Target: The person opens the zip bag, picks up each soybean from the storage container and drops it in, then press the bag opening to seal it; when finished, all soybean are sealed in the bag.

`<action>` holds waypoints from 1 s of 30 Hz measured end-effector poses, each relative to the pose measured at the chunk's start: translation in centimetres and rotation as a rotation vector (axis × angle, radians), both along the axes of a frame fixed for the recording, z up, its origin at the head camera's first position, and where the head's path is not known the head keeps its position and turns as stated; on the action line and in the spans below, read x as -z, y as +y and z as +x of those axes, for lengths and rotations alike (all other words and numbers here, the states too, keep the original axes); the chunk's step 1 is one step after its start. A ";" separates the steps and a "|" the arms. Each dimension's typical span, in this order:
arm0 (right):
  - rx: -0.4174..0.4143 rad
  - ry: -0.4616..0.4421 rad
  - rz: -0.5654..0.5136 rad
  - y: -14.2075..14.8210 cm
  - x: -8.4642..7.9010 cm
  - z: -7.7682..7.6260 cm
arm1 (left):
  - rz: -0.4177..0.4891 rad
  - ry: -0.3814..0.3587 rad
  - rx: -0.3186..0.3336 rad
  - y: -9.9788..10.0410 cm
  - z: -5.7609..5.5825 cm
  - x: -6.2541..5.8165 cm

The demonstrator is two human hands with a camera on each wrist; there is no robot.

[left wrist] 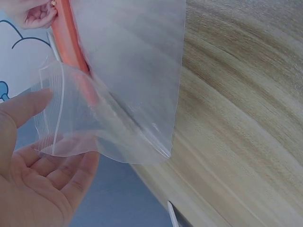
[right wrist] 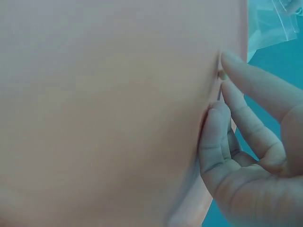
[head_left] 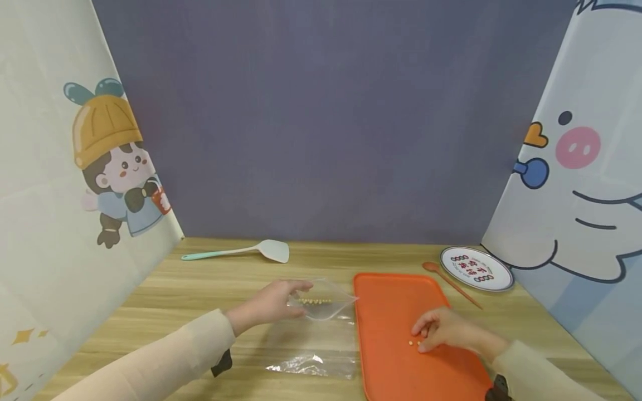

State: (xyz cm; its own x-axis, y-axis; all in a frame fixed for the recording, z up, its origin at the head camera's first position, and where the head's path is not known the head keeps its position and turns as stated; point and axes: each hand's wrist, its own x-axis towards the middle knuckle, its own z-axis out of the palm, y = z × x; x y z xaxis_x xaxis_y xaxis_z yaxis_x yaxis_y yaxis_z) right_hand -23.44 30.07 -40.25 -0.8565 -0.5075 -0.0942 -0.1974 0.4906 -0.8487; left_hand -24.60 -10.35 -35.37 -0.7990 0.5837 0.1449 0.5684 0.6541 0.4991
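My left hand holds a clear zip bag by its gaping mouth. In the left wrist view its thumb lies over the zip strip, and the other fingers show through the film. A row of small pale-yellow beans shows through the bag near its mouth. Over the orange tray, my right hand reaches down with thumb and index finger parted. Two loose beans lie by those fingertips. In the right wrist view one bean sits in the gap between thumb and index finger.
A white spatula with a mint handle lies at the back left. Behind the tray at the right are a reddish-brown spoon and a white patterned plate. A dark panel rises at the table's back edge.
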 end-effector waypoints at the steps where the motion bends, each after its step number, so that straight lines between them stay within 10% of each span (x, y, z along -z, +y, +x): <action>1: 0.003 0.004 0.003 -0.1 0.0 0.0 | -0.002 0.001 -0.001 0.0 0.0 0.0; 30: 0.138 0.012 -0.071 -0.1 -1.4 -1.0 | -0.015 0.007 -0.018 0.3 0.0 -0.2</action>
State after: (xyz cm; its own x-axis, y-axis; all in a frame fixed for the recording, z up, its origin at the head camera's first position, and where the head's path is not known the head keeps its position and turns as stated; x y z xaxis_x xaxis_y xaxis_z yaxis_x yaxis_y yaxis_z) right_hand -24.40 30.01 -38.85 -0.9193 -0.3901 -0.0518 -0.1425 0.4528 -0.8802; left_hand -24.56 -10.03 -35.19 -0.8085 0.5712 0.1417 0.5597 0.6718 0.4852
